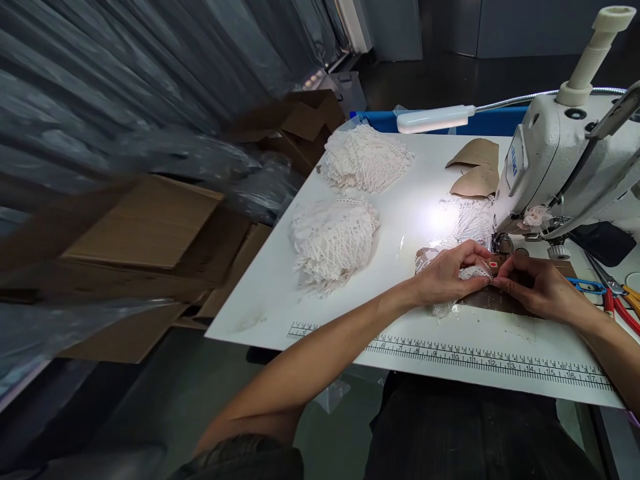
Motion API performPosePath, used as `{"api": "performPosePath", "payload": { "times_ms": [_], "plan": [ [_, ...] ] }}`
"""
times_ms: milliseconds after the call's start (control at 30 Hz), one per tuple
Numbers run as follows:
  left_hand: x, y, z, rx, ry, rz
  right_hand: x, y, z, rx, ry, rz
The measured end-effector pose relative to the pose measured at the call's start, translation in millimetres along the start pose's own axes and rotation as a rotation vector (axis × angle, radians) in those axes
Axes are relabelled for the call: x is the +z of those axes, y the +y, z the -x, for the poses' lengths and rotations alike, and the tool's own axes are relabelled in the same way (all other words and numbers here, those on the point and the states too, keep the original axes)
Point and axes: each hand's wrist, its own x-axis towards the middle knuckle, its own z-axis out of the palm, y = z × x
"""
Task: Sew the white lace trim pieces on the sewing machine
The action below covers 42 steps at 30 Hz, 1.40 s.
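Note:
My left hand (447, 272) lies curled over a piece of white lace (473, 273) on the sewing table (280, 293), its fingers pinching the lace just in front of the needle. My right hand (533, 285) meets it from the right, fingers pressed together on the same lace over a brown piece (500, 300) beneath. Both hands sit right below the head of the white sewing machine (555, 160).
Two heaps of white lace (333, 240) (365, 159) lie on the table's left half. Brown cardboard shapes (475, 170) sit by the machine under a lamp (435, 119). Scissors and snips (613, 293) lie at the right. A printed ruler (475, 360) runs along the front edge. Cardboard boxes (145, 227) stand left.

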Motion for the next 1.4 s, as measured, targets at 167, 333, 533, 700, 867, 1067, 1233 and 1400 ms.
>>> {"api": "performPosePath", "payload": {
  "times_ms": [167, 333, 533, 700, 867, 1067, 1233, 1400],
  "plan": [
    [1.6, 2.4, 0.2, 0.003, -0.004, 0.011, 10.3, -7.3, 3.3, -0.147, 0.141, -0.026],
    [3.7, 4.9, 0.6, -0.028, -0.013, 0.127, 28.2, -4.0, 4.1, -0.359, 0.465, 0.560],
    [3.4, 4.1, 0.6, -0.095, -0.041, 0.186, 31.2, 6.5, 2.0, -0.389, 0.541, 0.905],
    [2.4, 2.7, 1.7, -0.044, -0.026, 0.135, 25.7, -5.8, 4.7, -0.459, 0.437, 0.434],
    [-1.1, 3.4, 1.3, 0.007, -0.080, -0.046, 31.0, -26.8, 8.6, -0.340, 0.379, 0.081],
    [-12.4, 12.3, 5.8, -0.002, -0.009, -0.156, 18.3, -17.1, 21.0, -0.083, 0.420, 0.043],
    [-11.9, 14.2, 6.4, -0.032, -0.047, -0.153, 3.3, -18.7, 22.9, 0.081, 0.233, -0.144],
    [-9.5, 12.9, 5.5, -0.004, -0.063, -0.144, 0.7, -25.7, 11.1, 0.145, 0.017, -0.209]
  ]
}}
